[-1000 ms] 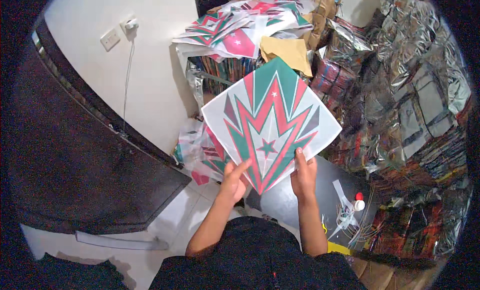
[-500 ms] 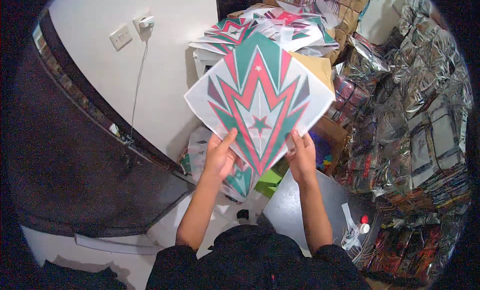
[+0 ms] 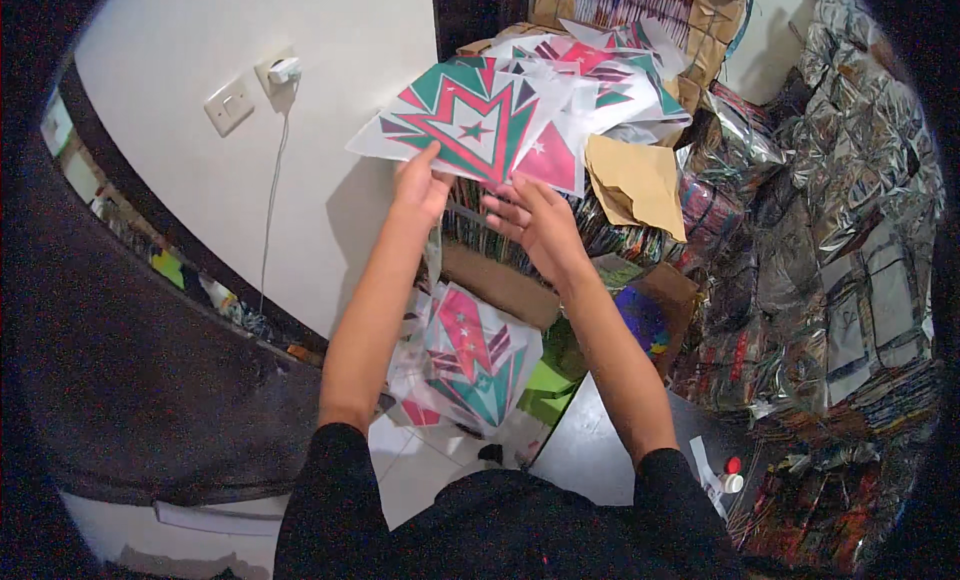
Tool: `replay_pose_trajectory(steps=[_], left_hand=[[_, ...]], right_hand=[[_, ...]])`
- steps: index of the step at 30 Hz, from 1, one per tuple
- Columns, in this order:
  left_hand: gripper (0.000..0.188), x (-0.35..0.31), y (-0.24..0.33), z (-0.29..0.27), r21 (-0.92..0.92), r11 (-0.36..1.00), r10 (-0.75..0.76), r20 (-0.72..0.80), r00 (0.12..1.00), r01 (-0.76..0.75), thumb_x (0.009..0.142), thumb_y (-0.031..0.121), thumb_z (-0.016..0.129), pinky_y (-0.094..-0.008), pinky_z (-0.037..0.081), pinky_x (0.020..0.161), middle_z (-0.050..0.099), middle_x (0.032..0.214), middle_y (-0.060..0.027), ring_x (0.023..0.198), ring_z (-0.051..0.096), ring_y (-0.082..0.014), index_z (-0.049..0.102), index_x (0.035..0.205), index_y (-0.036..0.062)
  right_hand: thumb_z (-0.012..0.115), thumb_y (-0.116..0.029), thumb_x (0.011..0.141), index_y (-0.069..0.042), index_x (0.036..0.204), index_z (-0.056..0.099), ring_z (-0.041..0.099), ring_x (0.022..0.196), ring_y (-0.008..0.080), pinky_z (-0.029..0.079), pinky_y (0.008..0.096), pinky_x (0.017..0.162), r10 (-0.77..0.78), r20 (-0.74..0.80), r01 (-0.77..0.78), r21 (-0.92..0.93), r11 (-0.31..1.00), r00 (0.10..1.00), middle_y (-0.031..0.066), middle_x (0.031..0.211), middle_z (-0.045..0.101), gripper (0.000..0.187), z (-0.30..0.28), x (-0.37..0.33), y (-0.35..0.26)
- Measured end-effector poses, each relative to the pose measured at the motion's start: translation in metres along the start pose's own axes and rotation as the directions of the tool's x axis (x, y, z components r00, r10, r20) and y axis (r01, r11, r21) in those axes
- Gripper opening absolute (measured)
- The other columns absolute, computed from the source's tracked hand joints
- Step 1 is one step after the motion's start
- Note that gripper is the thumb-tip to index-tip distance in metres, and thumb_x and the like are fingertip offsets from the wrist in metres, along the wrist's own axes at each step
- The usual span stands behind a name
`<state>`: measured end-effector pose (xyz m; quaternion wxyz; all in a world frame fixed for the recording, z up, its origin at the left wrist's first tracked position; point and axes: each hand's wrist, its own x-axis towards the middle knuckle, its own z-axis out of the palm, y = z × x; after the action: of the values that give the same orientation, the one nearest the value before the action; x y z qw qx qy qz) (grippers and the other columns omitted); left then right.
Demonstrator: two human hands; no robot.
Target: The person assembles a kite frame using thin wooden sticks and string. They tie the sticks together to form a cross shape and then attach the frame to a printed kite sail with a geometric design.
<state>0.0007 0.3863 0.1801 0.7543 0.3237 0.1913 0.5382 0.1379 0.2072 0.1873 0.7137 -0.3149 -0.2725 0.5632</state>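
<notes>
Kite sheet (image 3: 462,125), green, red and white with a star, lies at the near edge of the kite pile (image 3: 590,75) on stacked cartons. We pinch its near edge with our left hand (image 3: 420,185); our right hand (image 3: 535,220) hovers open-fingered just below it, beside brown paper (image 3: 640,180).

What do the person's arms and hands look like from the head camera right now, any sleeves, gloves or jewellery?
Both hands are bare: no gloves on the left hand or right hand. No rings, watch or wristbands are visible. The forearms are uncovered, and short black sleeves end around the elbows, matching the black top at the lower edge.
</notes>
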Motion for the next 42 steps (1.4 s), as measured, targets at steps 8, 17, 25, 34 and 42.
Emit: replay_pose_trajectory(steps=[8, 17, 25, 34, 42], left_hand=[[0.028, 0.073, 0.004, 0.019, 0.104, 0.952, -0.285, -0.046, 0.957, 0.289, 0.093, 0.009, 0.063, -0.0493, 0.057, 0.09, 0.064, 0.117, -0.014, 0.105, 0.066, -0.0303, 0.055, 0.12, 0.0025], [0.034, 0.124, -0.002, -0.011, 0.249, 0.951, -0.191, -0.003, 0.982, 0.185, 0.093, 0.024, 0.065, -0.0361, 0.058, 0.078, 0.069, 0.101, -0.0172, 0.092, 0.069, -0.0264, 0.057, 0.117, 0.0001], [0.058, 0.071, 0.04, 0.027, 0.94, 0.29, -0.117, -0.15, 0.982, 0.178, 0.085, 0.053, 0.07, -0.0369, 0.057, 0.06, 0.072, 0.084, -0.0207, 0.078, 0.071, -0.027, 0.067, 0.098, -0.0031], [0.052, 0.04, 0.019, 0.037, 0.428, -0.5, -0.079, 0.843, 0.532, -0.752, 0.079, 0.027, 0.072, -0.0496, 0.049, 0.094, 0.058, 0.129, -0.0173, 0.121, 0.056, -0.0362, 0.062, 0.129, 0.014], [0.057, 0.07, -0.006, 0.026, 0.374, -0.449, -0.219, 0.834, 0.506, -0.811, 0.079, 0.007, 0.067, -0.0474, 0.046, 0.104, 0.047, 0.145, -0.0176, 0.133, 0.048, -0.0362, 0.061, 0.133, 0.0238]], right_hand=[[0.056, -0.017, 0.1, -0.001, 0.114, 0.056, 0.07, 0.093, 0.022, 0.06, 0.0325, 0.074, -0.077, -0.113, 0.061, -0.135, 0.989, 0.991, 0.0107, 0.104, 0.067, 0.021, -0.009, 0.092, -0.005], [0.073, -0.02, 0.083, -0.006, 0.128, 0.055, 0.067, 0.101, 0.0284, 0.055, 0.0425, 0.082, -0.428, 0.158, 0.313, -0.895, 0.319, 0.89, 0.0151, 0.113, 0.066, 0.05, -0.052, 0.111, -0.016], [0.067, -0.007, 0.074, -0.016, 0.142, 0.044, 0.047, 0.126, 0.0351, 0.038, 0.0573, 0.097, -0.282, 0.296, 0.134, -0.868, -0.478, 0.913, 0.0122, 0.13, 0.054, 0.073, -0.103, 0.071, -0.021], [0.056, 0.001, 0.08, -0.011, 0.135, 0.048, 0.062, 0.107, 0.0348, 0.041, 0.0525, 0.092, -0.322, 0.4, 0.243, -0.868, -0.432, 0.858, 0.0138, 0.109, 0.066, 0.057, -0.117, 0.07, -0.032], [0.058, -0.002, 0.081, -0.011, 0.136, 0.048, 0.062, 0.105, 0.0338, 0.039, 0.0517, 0.093, -0.321, 0.464, 0.283, -0.833, -0.476, 0.826, 0.0149, 0.108, 0.066, 0.056, -0.101, 0.044, -0.057]])
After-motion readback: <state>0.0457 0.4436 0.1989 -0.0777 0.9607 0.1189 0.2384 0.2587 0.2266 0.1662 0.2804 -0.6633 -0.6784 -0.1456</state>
